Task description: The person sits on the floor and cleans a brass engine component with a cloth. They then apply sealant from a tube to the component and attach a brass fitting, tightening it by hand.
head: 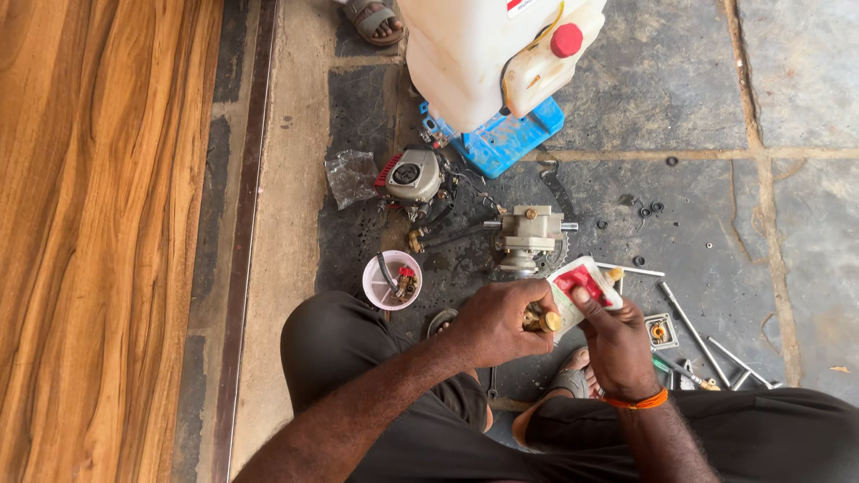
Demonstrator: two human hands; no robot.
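Note:
My left hand (494, 320) is closed around a small brass fitting (542, 319), holding it at the middle of the view above my knees. My right hand (614, 343), with an orange band at the wrist, grips a small white and red pouch (582, 284) and tilts it against the brass fitting. Just beyond my hands a grey metal pump body (528, 234) with a toothed gear sits on the stone floor (680, 89).
A small engine (413, 176) lies left of the pump. A pink-rimmed cup (391, 280) holds small parts. A white tank on a blue base (501, 54) stands at the top. Wrenches and rods (707, 344) lie at the right. Another person's sandalled foot (373, 20) shows at the top.

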